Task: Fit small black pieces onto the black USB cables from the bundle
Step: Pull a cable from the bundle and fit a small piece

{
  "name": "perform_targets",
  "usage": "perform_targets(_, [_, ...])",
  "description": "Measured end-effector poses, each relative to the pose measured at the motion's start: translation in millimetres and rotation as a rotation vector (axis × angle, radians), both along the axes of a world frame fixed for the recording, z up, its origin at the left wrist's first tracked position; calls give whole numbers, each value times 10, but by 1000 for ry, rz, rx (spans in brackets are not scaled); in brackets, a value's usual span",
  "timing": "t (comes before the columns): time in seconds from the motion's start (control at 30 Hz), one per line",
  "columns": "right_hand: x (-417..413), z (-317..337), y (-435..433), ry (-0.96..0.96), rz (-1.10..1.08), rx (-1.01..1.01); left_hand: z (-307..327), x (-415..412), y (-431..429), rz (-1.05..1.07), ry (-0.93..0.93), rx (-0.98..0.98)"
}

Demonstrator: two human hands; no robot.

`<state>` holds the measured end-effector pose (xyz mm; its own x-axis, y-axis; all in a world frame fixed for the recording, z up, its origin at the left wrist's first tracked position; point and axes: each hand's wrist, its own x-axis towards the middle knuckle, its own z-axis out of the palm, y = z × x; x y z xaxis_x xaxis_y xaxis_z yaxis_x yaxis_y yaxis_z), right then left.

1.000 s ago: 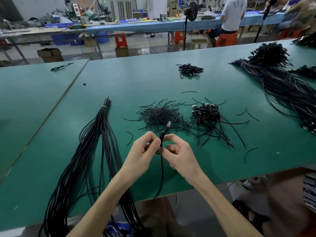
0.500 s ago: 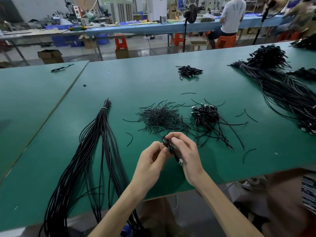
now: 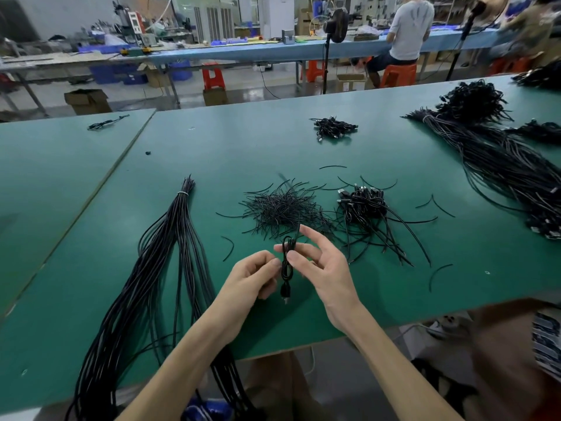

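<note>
A short black USB cable (image 3: 287, 265), folded into a small coil, hangs between my two hands above the green table (image 3: 212, 153). Its plug end dangles at the bottom. My left hand (image 3: 253, 276) pinches the coil from the left with curled fingers. My right hand (image 3: 318, 262) holds it from the right with thumb and forefinger, the other fingers spread upward. Just beyond lies a heap of thin black ties (image 3: 283, 209). The long tied cable bundle (image 3: 158, 284) lies to the left and hangs over the front edge.
A pile of coiled cables (image 3: 368, 208) sits right of the ties. A smaller pile (image 3: 334, 127) lies farther back. Large cable bundles (image 3: 501, 159) cover the table's right side. Stray ties are scattered around. People sit at a far bench.
The cable, held upright with its plug on top a second ago, is now folded into a small coil with the plug hanging down. My right hand's fingers have spread open.
</note>
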<state>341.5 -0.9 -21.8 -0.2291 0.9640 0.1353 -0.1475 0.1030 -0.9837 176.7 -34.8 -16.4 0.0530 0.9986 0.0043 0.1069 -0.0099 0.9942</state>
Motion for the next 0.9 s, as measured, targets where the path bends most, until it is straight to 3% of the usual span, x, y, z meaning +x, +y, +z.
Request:
perform_targets(0.27, [-73,-56,-85,-409,-162,520,83,-12,164,85,-67,-159])
perform_targets(0.37, [-95,-86,-102,-471,-214,693,144,15,207,96,-96,-171])
perform_targets(0.47, [-94,-120,-86,-513,-269,704,213,46,232,127,-275,-190])
perform_targets(0.57, [-116,-124,-92,-565,-184,671,294,-11,245,178,-432,-189])
perform_targets(0.77, [-97,-55,-56,-461,-60,475,409,-63,126,49,-355,-3])
perform_targets(0.9, [-100,-42,-63,-398,-5,366,360,66,4,-2,-151,137])
